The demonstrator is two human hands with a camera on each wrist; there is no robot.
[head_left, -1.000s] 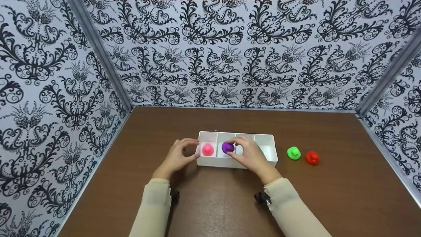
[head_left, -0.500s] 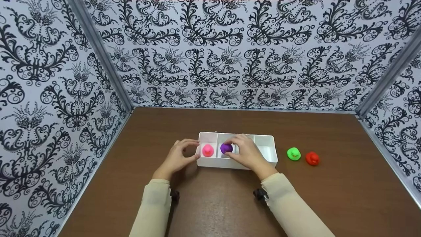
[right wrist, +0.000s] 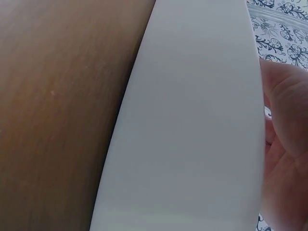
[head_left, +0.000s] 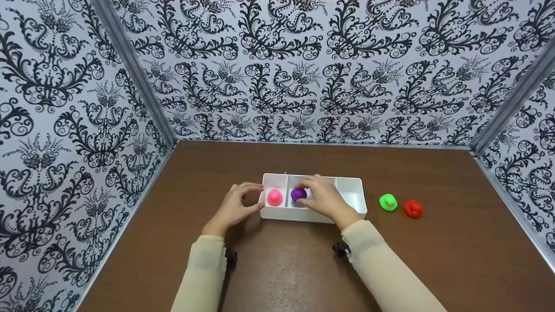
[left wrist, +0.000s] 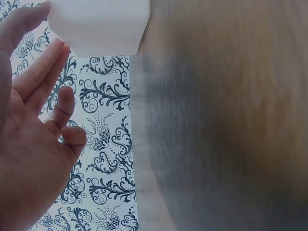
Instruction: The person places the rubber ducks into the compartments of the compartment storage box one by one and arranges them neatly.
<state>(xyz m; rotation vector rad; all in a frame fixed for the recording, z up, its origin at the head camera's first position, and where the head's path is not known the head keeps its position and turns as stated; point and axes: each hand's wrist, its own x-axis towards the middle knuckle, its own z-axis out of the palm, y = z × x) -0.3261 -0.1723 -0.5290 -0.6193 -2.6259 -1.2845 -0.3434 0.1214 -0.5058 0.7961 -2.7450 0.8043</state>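
The right hand (head_left: 325, 197) pinches the purple duck (head_left: 298, 195) with thumb and fingers curled to either side of it, while the left hand (head_left: 234, 207) has its thumb and fingertips spread apart and braced against the end of a white divided tray (head_left: 295, 213). Around them, the patterned wall panels (head_left: 277, 86) rise behind and to the sides of a brown tabletop (head_left: 277, 264), and the person's pale sleeves (head_left: 390, 273) come in from the near edge. The tray lies flat in the middle of the tabletop, its long side facing the person. The pink duck (head_left: 275, 198) sits in the leftmost compartment; the purple duck is in the next one along, partly hidden by the fingers, so whether it rests fully on the floor cannot be told. The green duck (head_left: 388, 202) and the red duck (head_left: 413, 209) lie on the tabletop beyond the tray's right end, near each other but apart, the green one closer to the tray. The step in hand appears to be settling the purple duck into its compartment. The next move seems to call for the right thumb and fingers to part gently and lift clear of the dividers without dragging the duck, with the left hand steadying the tray.
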